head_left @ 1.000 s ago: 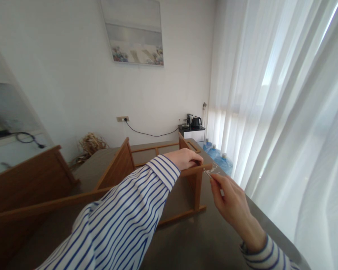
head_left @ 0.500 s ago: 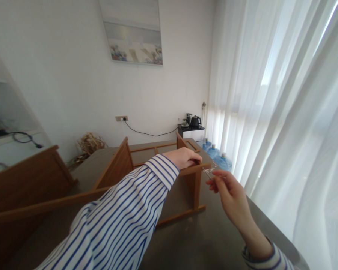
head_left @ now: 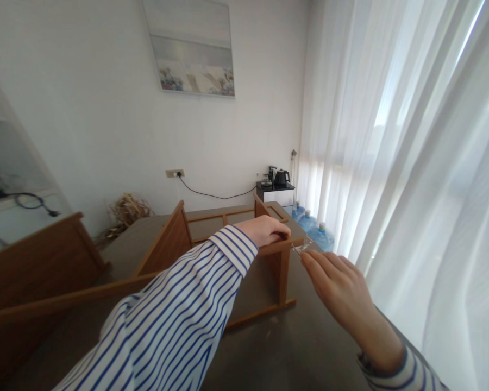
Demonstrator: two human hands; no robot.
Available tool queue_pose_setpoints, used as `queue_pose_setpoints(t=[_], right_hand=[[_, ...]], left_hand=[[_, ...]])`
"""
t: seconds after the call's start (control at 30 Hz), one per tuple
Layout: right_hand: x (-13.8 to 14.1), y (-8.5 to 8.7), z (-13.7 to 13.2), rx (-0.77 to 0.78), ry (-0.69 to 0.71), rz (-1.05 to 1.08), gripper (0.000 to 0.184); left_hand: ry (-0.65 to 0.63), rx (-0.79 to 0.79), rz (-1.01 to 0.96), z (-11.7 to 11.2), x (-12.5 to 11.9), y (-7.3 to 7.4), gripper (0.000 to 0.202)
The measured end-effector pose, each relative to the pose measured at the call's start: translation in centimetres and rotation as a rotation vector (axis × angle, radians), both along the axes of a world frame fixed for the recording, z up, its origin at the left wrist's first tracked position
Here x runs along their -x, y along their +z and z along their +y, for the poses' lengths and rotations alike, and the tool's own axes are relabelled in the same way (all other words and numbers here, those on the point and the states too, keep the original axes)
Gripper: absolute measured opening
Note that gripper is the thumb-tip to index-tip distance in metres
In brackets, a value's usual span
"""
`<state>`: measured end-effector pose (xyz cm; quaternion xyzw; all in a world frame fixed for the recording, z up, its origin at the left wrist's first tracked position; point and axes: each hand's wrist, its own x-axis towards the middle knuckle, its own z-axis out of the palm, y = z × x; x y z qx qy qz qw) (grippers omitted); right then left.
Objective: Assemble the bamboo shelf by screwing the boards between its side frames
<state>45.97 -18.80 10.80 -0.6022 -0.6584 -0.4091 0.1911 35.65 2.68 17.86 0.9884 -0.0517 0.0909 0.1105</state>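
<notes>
A wooden shelf frame [head_left: 283,271] lies on its side on the table, with slatted shelves between its rails. My left hand [head_left: 267,231] is closed over the upper rail near its right end, the fingertips partly hidden behind the wood. At that rail end, a thin metal rod that looks like a hex key [head_left: 295,248] points into the wood. My right hand [head_left: 338,282] is closed on its outer end, back of the hand upward, and the fingers cover most of the tool.
The grey-brown table [head_left: 264,347] carries the frame, whose slatted panels [head_left: 36,255] reach to the left. Small scraps [head_left: 305,244] lie near the right edge. Beyond are water bottles [head_left: 320,236], a cabinet with a kettle [head_left: 282,177], a white curtain [head_left: 411,163] and dried stalks [head_left: 130,209].
My right hand has turned from a side-on pinch to palm down, swinging the hex key round at the rail end. My left hand stays on the rail.
</notes>
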Motion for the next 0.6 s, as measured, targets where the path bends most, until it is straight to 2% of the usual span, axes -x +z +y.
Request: queue_pose_setpoints(t=[0.23, 0.47, 0.6], right_hand=[[0.7, 0.4, 0.2, -0.038, -0.007, -0.064, 0.026], [0.3, -1.5, 1.3, -0.083, 0.063, 0.093, 0.026], [-0.1, -1.6, 1.2, -0.064, 0.042, 0.072, 0.026]], left_hand=[[0.014, -0.007, 0.005, -0.3, 0.1, 0.2, 0.021], [-0.004, -0.004, 0.003, 0.0, 0.0, 0.0, 0.022], [-0.005, 0.008, 0.015, -0.1, 0.1, 0.2, 0.021]])
